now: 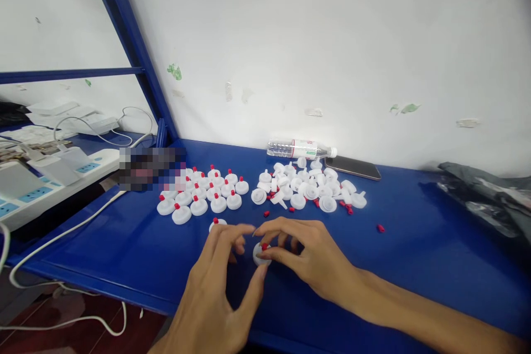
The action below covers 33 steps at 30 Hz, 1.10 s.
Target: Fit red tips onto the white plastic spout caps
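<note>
On the blue table, a white round cap with a spout (258, 258) stands between my hands, a small red tip (264, 246) on its top. Thumb and fingers of my right hand (311, 246) are closed around the red tip. My left hand (215, 287) is open around the near left side, its thumb close to the white cap and its fingers spread. Just beyond the left fingers is another red-tipped white cap (217, 223), partly hidden. Several upright red-tipped caps (199, 206) form a group at left. Loose white caps (298, 201) without tips lie heaped at centre, with red tips (380, 228) scattered near them.
A plastic bottle (301, 149) and a phone (352, 167) lie behind the heap by the wall. At right is a dark plastic bag (489, 193). A power strip (62, 177) with white cables and a blue metal frame (136, 38) stand at left.
</note>
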Tool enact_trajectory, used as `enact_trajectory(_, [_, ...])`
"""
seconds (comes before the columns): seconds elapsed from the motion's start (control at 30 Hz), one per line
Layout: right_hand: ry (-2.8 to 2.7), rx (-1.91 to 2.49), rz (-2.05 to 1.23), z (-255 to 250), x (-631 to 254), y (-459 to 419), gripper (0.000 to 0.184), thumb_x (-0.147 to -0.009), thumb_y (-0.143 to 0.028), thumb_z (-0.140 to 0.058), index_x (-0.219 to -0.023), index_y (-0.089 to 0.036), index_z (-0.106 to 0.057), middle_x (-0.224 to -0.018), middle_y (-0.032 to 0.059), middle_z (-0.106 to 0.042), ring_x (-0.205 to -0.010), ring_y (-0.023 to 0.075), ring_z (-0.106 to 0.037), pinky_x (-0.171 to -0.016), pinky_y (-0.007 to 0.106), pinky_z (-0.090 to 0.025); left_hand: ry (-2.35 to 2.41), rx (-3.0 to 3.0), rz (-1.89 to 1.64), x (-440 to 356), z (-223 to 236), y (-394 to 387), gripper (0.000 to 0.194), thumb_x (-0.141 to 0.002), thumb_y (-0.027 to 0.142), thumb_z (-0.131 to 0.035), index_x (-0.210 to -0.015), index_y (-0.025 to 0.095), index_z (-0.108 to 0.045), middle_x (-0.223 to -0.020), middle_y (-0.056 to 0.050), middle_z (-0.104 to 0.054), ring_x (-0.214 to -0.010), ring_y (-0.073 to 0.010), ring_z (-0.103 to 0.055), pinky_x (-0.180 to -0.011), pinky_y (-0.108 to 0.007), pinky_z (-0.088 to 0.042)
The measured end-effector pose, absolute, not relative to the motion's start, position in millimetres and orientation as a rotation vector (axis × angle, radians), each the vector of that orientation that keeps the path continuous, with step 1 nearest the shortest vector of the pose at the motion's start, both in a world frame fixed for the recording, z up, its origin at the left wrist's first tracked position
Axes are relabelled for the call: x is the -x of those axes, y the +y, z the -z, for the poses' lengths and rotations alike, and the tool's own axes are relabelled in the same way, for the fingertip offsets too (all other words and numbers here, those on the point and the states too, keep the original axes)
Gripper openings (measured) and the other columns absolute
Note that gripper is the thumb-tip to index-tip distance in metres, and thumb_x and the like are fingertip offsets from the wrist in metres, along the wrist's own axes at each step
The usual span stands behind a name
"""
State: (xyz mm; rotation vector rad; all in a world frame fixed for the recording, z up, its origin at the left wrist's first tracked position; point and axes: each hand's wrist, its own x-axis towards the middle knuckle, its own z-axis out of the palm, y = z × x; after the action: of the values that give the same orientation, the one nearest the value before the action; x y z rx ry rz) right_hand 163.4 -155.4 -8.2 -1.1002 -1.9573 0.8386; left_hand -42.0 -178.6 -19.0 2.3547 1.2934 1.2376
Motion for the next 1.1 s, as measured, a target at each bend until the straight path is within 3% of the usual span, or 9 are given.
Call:
enact_trajectory(0.1, [-2.020, 1.114, -0.862, 1.6, -168.2, -149.7, 0.041, -0.085, -0.021, -0.086, -0.122, -0.031, -0.072, -0.098, -0.0070, -0.078, -0.076, 0.0103, -0.068, -0.065, 0.020, -0.048, 1.060, -2.549, -1.303, 38.5, 18.4, -188.9, 0.019, -0.095, 0.008, -0.054, -0.105, 0.023, -0.059, -0.089, 0.000, -0.065, -0.078, -0.0122, -0.066, -0.069, -0.022, -0.055])
enact_trajectory(0.17, [-2.077, 1.131, -0.804, -6.6, -175.6, -144.3, 0.051, -0.079, -0.021, -0.091, -0.124, -0.033, -0.070, -0.109, -0.0063, -0.076, -0.075, 0.0096, -0.066, -0.064, 0.021, -0.048, 0.898, -2.722, -1.213, 35.6, 22.7, -192.2, 0.022, -0.096, 0.006, -0.053, -0.108, 0.021, -0.063, -0.094, -0.002, -0.071, -0.079, -0.0125, -0.070, -0.064, -0.021, -0.055])
enact_trajectory(0.37, [-2.163, 1.326, -0.269, -18.8, -202.0, -128.9, 0.028, -0.103, -0.027, -0.064, -0.130, -0.032, -0.068, -0.112, -0.0001, -0.069, -0.074, 0.0121, -0.063, -0.073, 0.030, -0.051, 1.143, -3.019, -0.863, 32.3, 26.9, -185.0, 0.031, -0.103, 0.021, -0.044, -0.126, 0.018, -0.065, -0.117, -0.008, -0.077, -0.095, -0.0259, -0.076, -0.062, -0.034, -0.065])
enact_trajectory(0.47, [-2.270, 1.397, -0.035, -9.3, -207.4, -124.2, 0.035, -0.107, -0.030, -0.055, -0.142, -0.032, -0.062, -0.117, 0.0033, -0.066, -0.069, 0.0132, -0.061, -0.063, 0.030, -0.047, 1.256, -3.013, -0.836, 40.0, 20.5, -175.4, 0.031, -0.104, 0.022, -0.043, -0.123, 0.017, -0.067, -0.118, -0.010, -0.076, -0.097, -0.0278, -0.076, -0.067, -0.039, -0.068])
enact_trajectory(0.57, [-2.334, 1.399, 0.102, -0.7, -208.2, -122.4, 0.029, -0.108, -0.028, -0.053, -0.134, -0.030, -0.066, -0.116, 0.0032, -0.066, -0.063, 0.0122, -0.058, -0.054, 0.028, -0.039, 1.339, -2.993, -0.859, 48.6, 18.3, -167.0, 0.028, -0.104, 0.023, -0.045, -0.120, 0.018, -0.068, -0.117, -0.011, -0.075, -0.100, -0.0289, -0.075, -0.066, -0.041, -0.068])
enact_trajectory(0.73, [-2.385, 1.419, 0.186, 0.7, -209.2, -123.1, 0.014, -0.106, -0.024, -0.057, -0.107, -0.025, -0.071, -0.114, 0.0021, -0.068, -0.063, 0.0120, -0.059, -0.051, 0.028, -0.033, 1.309, -2.952, -0.942, 51.0, 22.6, -162.7, 0.024, -0.105, 0.021, -0.046, -0.117, 0.020, -0.066, -0.116, -0.009, -0.073, -0.097, -0.0251, -0.076, -0.064, -0.036, -0.066])
enact_trajectory(0.8, [-2.388, 1.438, 0.196, -0.5, -210.7, -123.0, 0.012, -0.104, -0.026, -0.062, -0.113, -0.025, -0.069, -0.116, 0.0023, -0.068, -0.063, 0.0124, -0.061, -0.050, 0.028, -0.032, 1.266, -2.944, -0.999, 49.5, 23.3, -163.4, 0.023, -0.104, 0.019, -0.047, -0.116, 0.020, -0.066, -0.114, -0.008, -0.073, -0.096, -0.0232, -0.076, -0.066, -0.034, -0.065])
enact_trajectory(0.93, [-2.340, 1.502, 0.304, -3.3, -213.5, -120.7, 0.034, -0.099, -0.035, -0.070, -0.132, -0.028, -0.064, -0.120, 0.0043, -0.070, -0.067, 0.0153, -0.065, -0.049, 0.027, -0.031, 1.190, -2.910, -1.089, 48.4, 22.3, -166.3, 0.022, -0.104, 0.016, -0.048, -0.115, 0.020, -0.066, -0.112, -0.007, -0.073, -0.094, -0.0196, -0.075, -0.069, -0.028, -0.063])
enact_trajectory(1.1, [-2.395, 1.459, 0.257, -4.4, -211.8, -119.4, 0.015, -0.102, -0.032, -0.067, -0.114, -0.024, -0.071, -0.118, 0.0056, -0.071, -0.080, 0.0181, -0.070, -0.053, 0.027, -0.038, 1.149, -2.879, -1.088, 47.5, 21.0, -167.6, 0.023, -0.103, 0.014, -0.049, -0.117, 0.021, -0.066, -0.109, -0.006, -0.073, -0.090, -0.0178, -0.075, -0.071, -0.027, -0.062])
